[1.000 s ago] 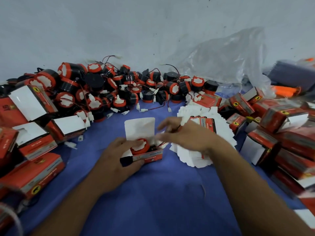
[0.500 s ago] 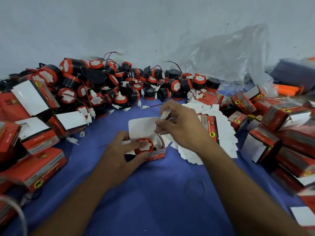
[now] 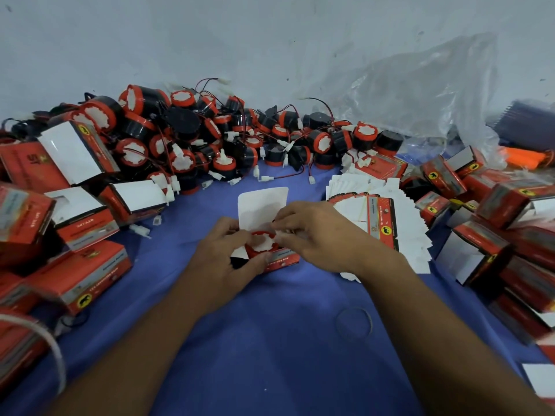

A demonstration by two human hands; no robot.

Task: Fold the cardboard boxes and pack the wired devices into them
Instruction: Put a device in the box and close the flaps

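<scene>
Occupying the middle of the blue cloth (image 3: 270, 349): one small red cardboard box (image 3: 283, 261), its white top flap (image 3: 262, 205) standing open toward the wall. Seated inside it is one round wired device (image 3: 260, 245) with a red rim and a white face, face up.

Left hand (image 3: 222, 265): grips the box from its left side, thumb across the printed front and fingers curled at the back.

Right hand (image 3: 326, 240): fingers bunched together over the far rim of the device. Whether they pinch a wire or only touch the rim cannot be told.

Behind the box, along the pale wall: a heap of black-and-red round devices (image 3: 210, 136), with thin red and black wires and small white plugs tangled through it.

Just right of the right hand: a fanned stack of flat box blanks (image 3: 390, 205), white side up, with one red printed blank on top.

Left edge: folded red boxes (image 3: 78, 274), several with white flaps open. Right edge: more folded red boxes (image 3: 480, 253), piled loosely.

Far right, against the wall: a crumpled clear plastic bag (image 3: 420, 94).

Near the right forearm, on the cloth: one thin ring-shaped band (image 3: 370, 322), lying flat.
</scene>
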